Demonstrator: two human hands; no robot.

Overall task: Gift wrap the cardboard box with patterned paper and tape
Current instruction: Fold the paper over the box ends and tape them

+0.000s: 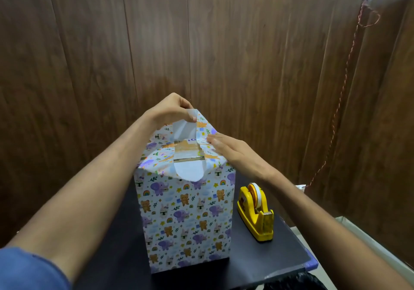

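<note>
Close to me at 6 o'clock stood the wrapped box on the dark table, so my left hand pinched the far paper flap up while my flat right hand pressed the 3 o'clock fold down, tape holder waiting nearby.

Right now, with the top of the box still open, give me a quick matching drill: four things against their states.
Things:
1. left hand
2. right hand
3. tape dispenser
4. near flap

States:
A. lies flat on the right-side fold
B. hangs over the front edge, white side out
C. pinches the far flap upright
D. stands on the dark table, right of the box

Pairs: 1-C, 2-A, 3-D, 4-B
</note>
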